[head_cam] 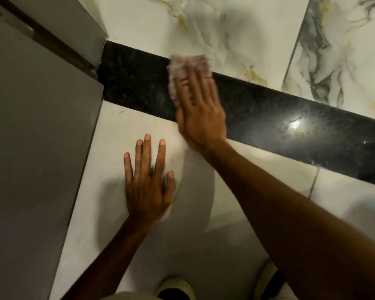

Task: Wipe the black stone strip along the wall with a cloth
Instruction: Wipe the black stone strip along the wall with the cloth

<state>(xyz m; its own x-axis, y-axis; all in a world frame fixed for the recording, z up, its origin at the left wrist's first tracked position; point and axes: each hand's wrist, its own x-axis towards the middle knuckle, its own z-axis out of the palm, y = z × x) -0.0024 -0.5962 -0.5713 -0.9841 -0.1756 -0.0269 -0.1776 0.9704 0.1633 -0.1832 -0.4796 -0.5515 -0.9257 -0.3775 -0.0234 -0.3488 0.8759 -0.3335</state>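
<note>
Black stone strip point(268, 118) runs across the pale wall | my right hand point(200, 113) presses a pale cloth point(182, 66) flat on it, fingers point(195, 83) straight | my left hand point(147, 185) spread flat, empty, on white tile point(121, 126) below.

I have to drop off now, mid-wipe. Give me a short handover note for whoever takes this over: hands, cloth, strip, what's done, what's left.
Right hand: flat, fingers together, pressing the cloth onto the black stone strip, left of its middle.
Left hand: empty, fingers spread, braced flat on the white floor tile below the strip.
Cloth: pale, blurred by motion, mostly under the fingers.
Done: cannot tell which stretches are wiped; a glare patch sits on the right part.
Left: probably cover the whole strip, from the grey panel at the left end out to the right.
</note>
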